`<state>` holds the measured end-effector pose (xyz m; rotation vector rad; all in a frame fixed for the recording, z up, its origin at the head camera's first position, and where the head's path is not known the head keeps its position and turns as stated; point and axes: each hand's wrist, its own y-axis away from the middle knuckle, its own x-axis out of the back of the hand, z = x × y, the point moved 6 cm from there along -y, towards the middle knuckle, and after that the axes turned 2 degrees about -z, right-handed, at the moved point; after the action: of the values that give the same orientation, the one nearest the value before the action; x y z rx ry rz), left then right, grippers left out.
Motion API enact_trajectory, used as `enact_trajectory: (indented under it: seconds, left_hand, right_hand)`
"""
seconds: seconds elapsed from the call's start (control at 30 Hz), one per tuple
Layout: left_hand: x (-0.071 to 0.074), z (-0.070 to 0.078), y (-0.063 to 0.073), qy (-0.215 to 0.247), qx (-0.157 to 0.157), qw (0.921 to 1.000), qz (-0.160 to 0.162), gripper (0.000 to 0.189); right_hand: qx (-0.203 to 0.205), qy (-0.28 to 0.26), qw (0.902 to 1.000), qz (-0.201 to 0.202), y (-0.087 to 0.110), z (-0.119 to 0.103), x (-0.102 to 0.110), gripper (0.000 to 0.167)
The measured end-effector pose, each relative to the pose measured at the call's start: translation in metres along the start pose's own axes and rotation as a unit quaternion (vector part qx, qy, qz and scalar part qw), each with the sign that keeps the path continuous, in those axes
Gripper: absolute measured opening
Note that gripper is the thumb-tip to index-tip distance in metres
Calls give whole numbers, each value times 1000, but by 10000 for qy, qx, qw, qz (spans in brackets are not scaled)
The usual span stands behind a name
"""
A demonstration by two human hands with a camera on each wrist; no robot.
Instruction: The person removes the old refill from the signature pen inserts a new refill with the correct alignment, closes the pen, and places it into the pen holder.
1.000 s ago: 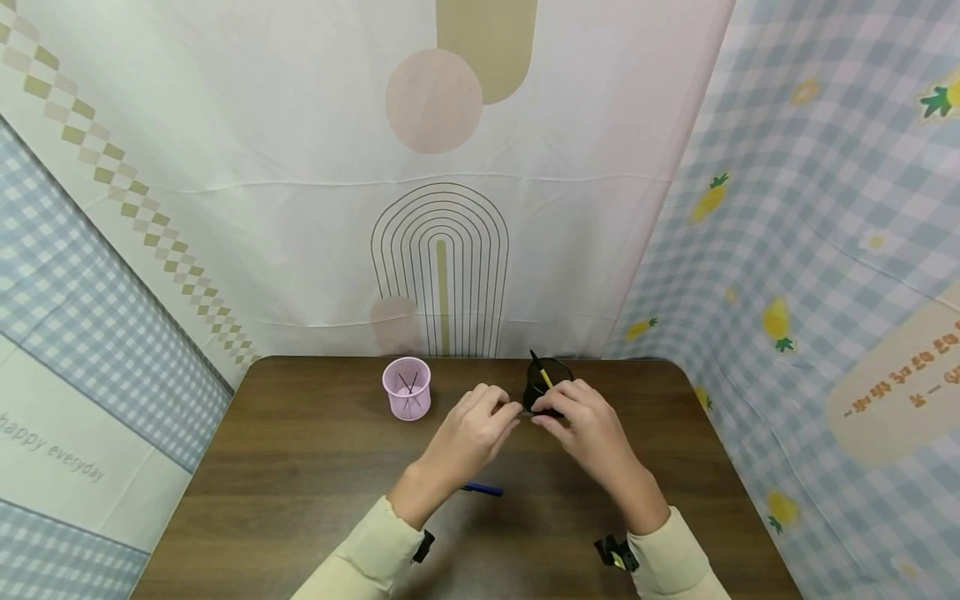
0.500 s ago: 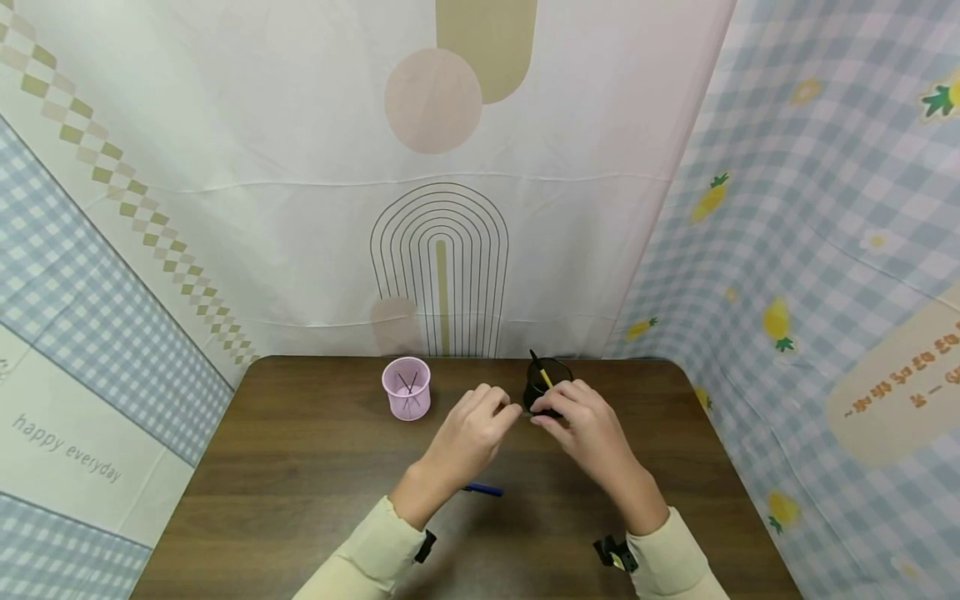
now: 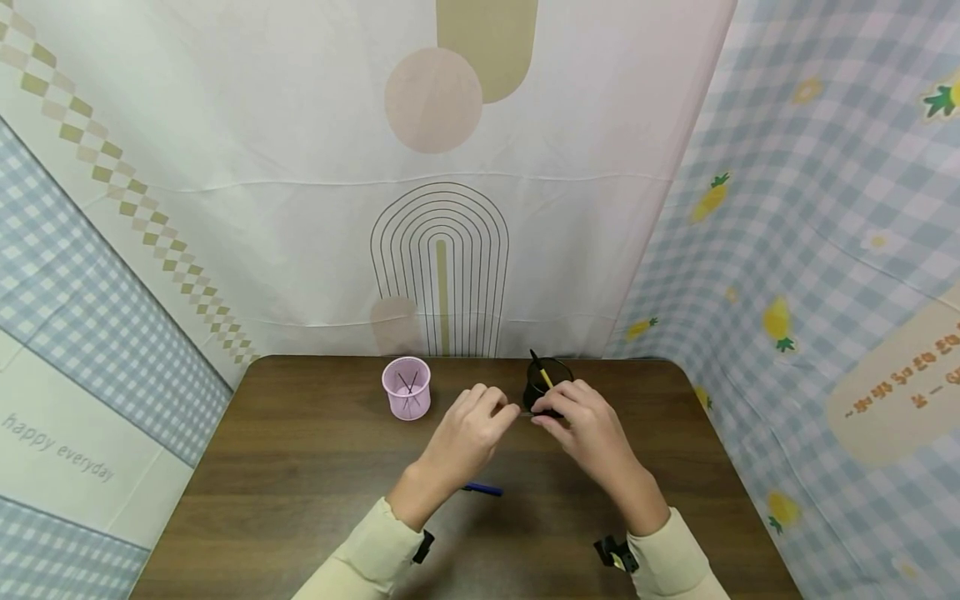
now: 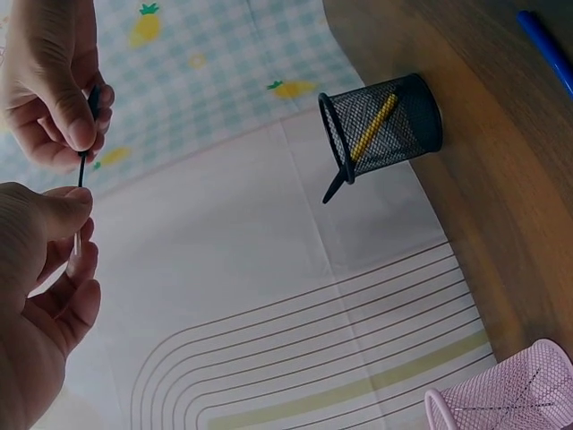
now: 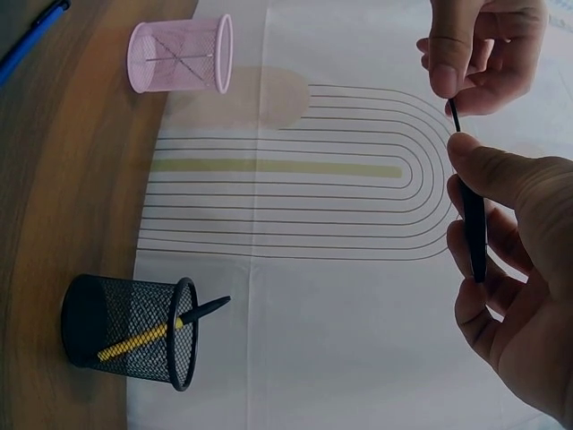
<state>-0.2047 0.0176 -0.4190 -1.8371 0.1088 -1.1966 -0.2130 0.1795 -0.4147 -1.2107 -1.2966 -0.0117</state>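
Observation:
Both hands meet just in front of the black mesh pen cup [image 3: 534,392]. My left hand [image 3: 467,429] pinches a thin dark pen refill [image 4: 81,170] between thumb and fingers; its pale end [image 4: 78,242] shows below the thumb in the left wrist view. My right hand [image 3: 588,421] grips a tapered black pen barrel [image 5: 473,233], which lies along its curled fingers. The refill [image 5: 454,115] runs in line between the barrel and the left hand. A yellow pen with a black end [image 5: 143,340] leans inside the black cup.
A pink mesh pen cup [image 3: 407,400] stands at the back left of the brown wooden table [image 3: 315,467]. Nearer the front lies a blue pen [image 3: 486,489], partly behind the left forearm. Patterned cloth [image 3: 600,250] hangs along the table's back and sides.
Almost nothing moves. The left hand shifts very slightly, while the right hand, the cups and the blue pen stay in place.

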Motion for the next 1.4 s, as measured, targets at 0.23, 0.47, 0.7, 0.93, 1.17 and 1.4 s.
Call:
enact_trajectory:
  seconds: [0.23,0.47,0.7,0.93,1.17,1.4]
  left_hand:
    - [1,-1,0,-15,24,10000,-60,20]
    - [-1,-2,1,80,118,9996,-227,22]
    - [-1,-3,3,134,210,9991,-339,24]
    - [-1,-4,4,41,189,9992,-352,28]
    - [3,-4,4,-53,192,9988,-454,29]
    - [5,-8,7,-103,223,9988,-427,24]
  right_hand:
    - [1,17,10000,-5,0,0,0,26]
    - [31,-6,10000,-2,0,0,-1,27]
    - [-35,-14,9999,-102,0,1,-2,25]
    - [-48,-15,9999,-104,1,2,-2,26]
    - [-14,21,10000,-76,1,1,-3,26]
    - [-73,66,9998,-167,1,2,-4,27]
